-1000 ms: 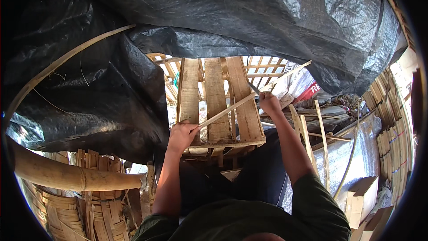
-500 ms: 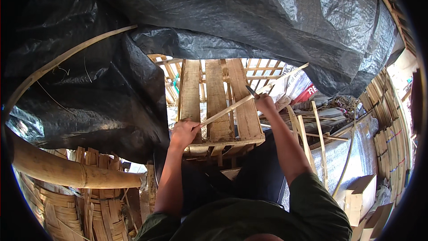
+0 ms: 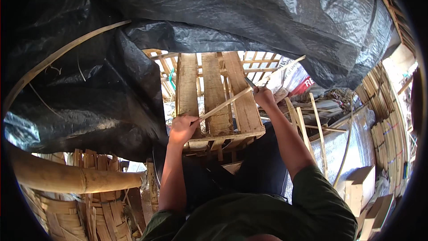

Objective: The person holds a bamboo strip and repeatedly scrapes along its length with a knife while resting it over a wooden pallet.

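While the left hand [image 3: 182,128] pinches the lower end of a pale strip [image 3: 226,104], the right hand [image 3: 264,97] holds a knife [image 3: 250,82] near its middle.
Strip slants up-right over a slatted wooden bench [image 3: 211,78]. Left thumb and fingers press together on its end; right fingers curl round the knife. Can't tell if blade touches.

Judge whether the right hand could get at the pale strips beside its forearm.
Probably yes: the pale strips stand close by, with nothing visible blocking them, though the right hand holds a knife that may need setting down.
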A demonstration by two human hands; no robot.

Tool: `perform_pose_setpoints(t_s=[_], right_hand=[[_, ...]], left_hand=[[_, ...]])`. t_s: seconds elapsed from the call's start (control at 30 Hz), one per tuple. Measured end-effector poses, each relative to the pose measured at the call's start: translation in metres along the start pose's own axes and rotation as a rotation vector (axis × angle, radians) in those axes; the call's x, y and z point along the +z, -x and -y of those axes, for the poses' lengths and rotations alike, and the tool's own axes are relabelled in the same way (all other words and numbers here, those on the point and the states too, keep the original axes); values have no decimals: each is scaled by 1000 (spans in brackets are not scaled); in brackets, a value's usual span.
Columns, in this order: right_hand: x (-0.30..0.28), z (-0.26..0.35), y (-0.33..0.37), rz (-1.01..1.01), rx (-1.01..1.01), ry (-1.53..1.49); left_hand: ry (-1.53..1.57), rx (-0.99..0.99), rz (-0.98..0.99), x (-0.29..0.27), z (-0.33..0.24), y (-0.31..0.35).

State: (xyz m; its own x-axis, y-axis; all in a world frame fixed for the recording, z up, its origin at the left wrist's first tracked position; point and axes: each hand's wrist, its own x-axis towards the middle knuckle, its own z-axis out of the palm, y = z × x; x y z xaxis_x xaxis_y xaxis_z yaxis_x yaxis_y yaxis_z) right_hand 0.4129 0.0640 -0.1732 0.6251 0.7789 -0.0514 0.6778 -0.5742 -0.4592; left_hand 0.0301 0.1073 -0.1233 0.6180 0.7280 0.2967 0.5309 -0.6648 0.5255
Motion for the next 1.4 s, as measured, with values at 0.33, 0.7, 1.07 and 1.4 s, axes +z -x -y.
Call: perform_pose_setpoints(t_s=[0.33,0.7,1.07,1.4], right_hand=[[-27,1,37,-14,-63,-37],[-12,-6,16,-420,-292,-284],[2,7,17,-440,-260,-285],[4,28,31,-108,-295,-371]], left_hand=[[-11,-89,26,-6,0,1],[4,-50,-43,-2,3,-1],[19,-18,-63,0,7,-3],[-11,-49,-44,-2,0,-4]])
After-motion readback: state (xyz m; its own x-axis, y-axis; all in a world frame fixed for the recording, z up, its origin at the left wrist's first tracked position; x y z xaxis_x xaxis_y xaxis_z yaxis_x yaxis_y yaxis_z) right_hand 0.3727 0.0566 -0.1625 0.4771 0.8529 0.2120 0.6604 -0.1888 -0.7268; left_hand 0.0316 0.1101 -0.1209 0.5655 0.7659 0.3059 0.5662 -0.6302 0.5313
